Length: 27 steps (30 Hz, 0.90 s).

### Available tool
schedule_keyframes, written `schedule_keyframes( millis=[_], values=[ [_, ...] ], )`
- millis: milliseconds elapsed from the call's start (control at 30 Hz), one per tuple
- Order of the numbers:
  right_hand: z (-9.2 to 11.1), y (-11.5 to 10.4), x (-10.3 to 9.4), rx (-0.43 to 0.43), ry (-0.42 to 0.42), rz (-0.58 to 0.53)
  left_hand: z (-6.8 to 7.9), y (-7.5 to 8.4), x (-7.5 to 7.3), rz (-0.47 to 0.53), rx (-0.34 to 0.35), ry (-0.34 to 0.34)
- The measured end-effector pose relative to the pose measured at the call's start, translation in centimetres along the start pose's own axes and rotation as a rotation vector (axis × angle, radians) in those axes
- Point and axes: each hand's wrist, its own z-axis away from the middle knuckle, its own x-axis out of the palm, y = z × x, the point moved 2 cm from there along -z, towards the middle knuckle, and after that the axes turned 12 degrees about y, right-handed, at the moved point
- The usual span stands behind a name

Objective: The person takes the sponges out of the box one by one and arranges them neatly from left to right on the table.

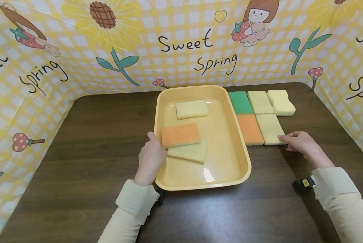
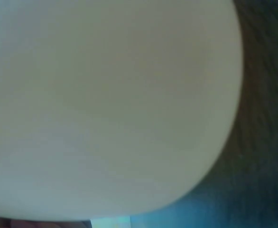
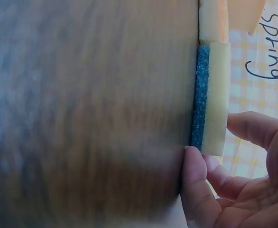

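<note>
My right hand (image 1: 301, 145) is at the near right corner of a cream sponge (image 1: 271, 130) lying on the table. In the right wrist view the thumb presses its cream face, fingertips are at its end, and a blue scouring layer (image 3: 200, 95) shows underneath. My left hand (image 1: 152, 158) holds the left rim of a yellow tray (image 1: 243, 173). Inside the tray, an orange-topped sponge (image 1: 180, 134) partly overlaps a cream sponge (image 1: 190, 153), with another cream sponge (image 1: 192, 109) farther back. The left wrist view is filled by the tray's blurred outside (image 2: 110, 104).
Beside the tray's right wall, a green-topped sponge (image 1: 240, 102), a cream one (image 1: 261, 102) and a wavy-edged pale yellow one (image 1: 281, 102) form the back row. An orange-topped sponge (image 1: 250, 130) lies in front. Patterned cloth (image 1: 181, 60) stands behind the dark wooden table (image 1: 108, 141).
</note>
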Motion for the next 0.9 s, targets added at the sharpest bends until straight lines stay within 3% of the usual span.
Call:
schedule_keyframes(
  millis=[500,900],
  values=[
    [0.03,-0.12,-0.03,0.013,-0.001,0.002,0.01,0.02,-0.08,-0.005,0.003,0.007],
    [0.01,-0.05,0.01,0.017,-0.006,0.004,-0.11,0.0,0.0,-0.009,-0.022,-0.027]
  ],
)
